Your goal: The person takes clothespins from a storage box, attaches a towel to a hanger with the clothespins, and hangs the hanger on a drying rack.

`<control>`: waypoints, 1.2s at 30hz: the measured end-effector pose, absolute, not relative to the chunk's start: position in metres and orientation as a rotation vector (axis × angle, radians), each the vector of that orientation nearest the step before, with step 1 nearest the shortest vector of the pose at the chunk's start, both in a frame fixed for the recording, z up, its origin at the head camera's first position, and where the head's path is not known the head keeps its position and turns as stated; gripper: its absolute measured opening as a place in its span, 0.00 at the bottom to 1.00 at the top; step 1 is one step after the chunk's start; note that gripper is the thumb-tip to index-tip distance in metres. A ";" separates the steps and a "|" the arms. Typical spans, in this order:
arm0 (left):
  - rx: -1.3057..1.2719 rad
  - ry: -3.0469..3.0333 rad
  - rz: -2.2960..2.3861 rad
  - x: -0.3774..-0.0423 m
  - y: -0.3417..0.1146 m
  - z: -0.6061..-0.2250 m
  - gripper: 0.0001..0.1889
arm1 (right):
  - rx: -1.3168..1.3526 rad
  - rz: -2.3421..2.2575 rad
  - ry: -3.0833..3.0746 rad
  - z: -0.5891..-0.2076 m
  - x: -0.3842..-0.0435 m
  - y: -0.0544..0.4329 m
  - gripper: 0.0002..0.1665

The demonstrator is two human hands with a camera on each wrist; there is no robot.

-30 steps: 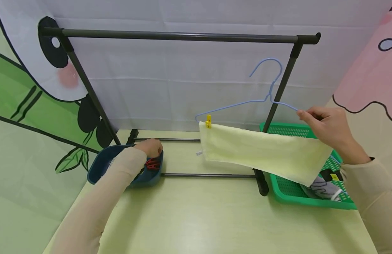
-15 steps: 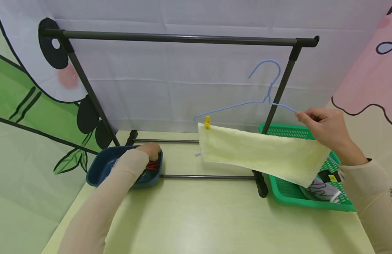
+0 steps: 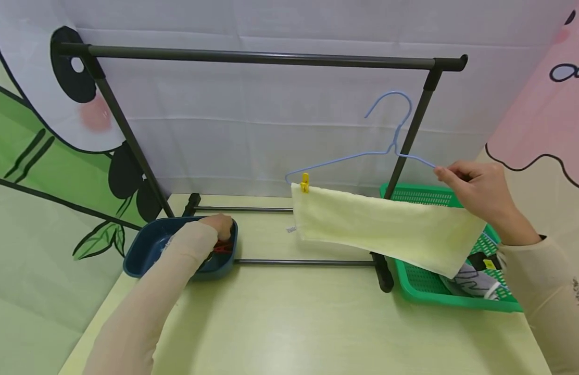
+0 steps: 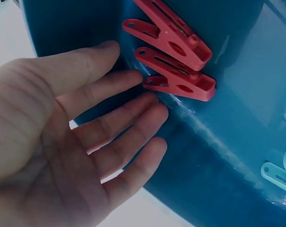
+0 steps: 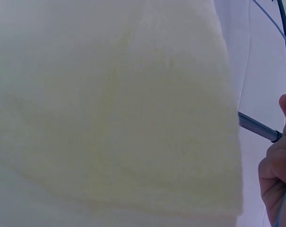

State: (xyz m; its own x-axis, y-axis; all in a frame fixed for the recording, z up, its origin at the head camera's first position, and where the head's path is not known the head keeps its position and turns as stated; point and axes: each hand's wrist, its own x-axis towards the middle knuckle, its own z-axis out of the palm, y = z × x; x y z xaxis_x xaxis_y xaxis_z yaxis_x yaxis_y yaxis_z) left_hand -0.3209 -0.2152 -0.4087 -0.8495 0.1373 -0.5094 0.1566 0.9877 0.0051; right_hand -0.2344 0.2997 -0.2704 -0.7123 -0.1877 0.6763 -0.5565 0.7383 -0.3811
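My left hand (image 3: 218, 226) is down inside a dark blue bin at the left. In the left wrist view its fingers are relaxed, with nothing between them. Two red clothespins (image 4: 181, 75) lie just beyond the fingertips; whether they touch is hard to tell. Part of a light green clothespin (image 4: 280, 174) shows at that view's right edge. With thumb and fingers, my right hand (image 3: 481, 195) pinches the right end of a blue hanger (image 3: 350, 156). A pale yellow towel (image 3: 383, 221) hangs along it, and a yellow clothespin (image 3: 305, 183) clips its left corner. The towel's right corner is partly behind the hand.
Behind stands a dark metal rack (image 3: 252, 56), its top bar above the hanger. The blue bin (image 3: 139, 255) is by its left foot. A green basket (image 3: 420, 291) at the right contains a grey cloth (image 3: 472, 281). Pale table (image 3: 280, 323) surface lies in front.
My left hand stays in the blue bin, slightly lower behind its rim. The hanger and towel hold nearly the same place; the whole head view has shifted slightly.
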 end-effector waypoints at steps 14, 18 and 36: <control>0.111 2.587 -0.065 -0.323 -0.215 -0.418 0.11 | 0.571 0.752 -2.300 -0.274 -0.239 0.302 0.08; 0.117 2.588 -0.033 -0.324 -0.216 -0.416 0.09 | 0.575 0.759 -2.301 -0.273 -0.240 0.302 0.08; 0.370 2.741 0.070 -0.323 -0.227 -0.403 0.09 | 0.563 0.778 -2.322 -0.271 -0.237 0.296 0.10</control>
State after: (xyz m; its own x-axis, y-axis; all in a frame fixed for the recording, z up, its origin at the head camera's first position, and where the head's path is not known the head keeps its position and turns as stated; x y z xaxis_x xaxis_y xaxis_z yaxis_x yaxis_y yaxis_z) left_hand -0.3226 -0.2270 -0.4029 -0.8962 0.2650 -0.3558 0.2466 0.9642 0.0971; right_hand -0.2374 0.2960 -0.2713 -0.7183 -0.1921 0.6687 -0.5562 0.7360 -0.3860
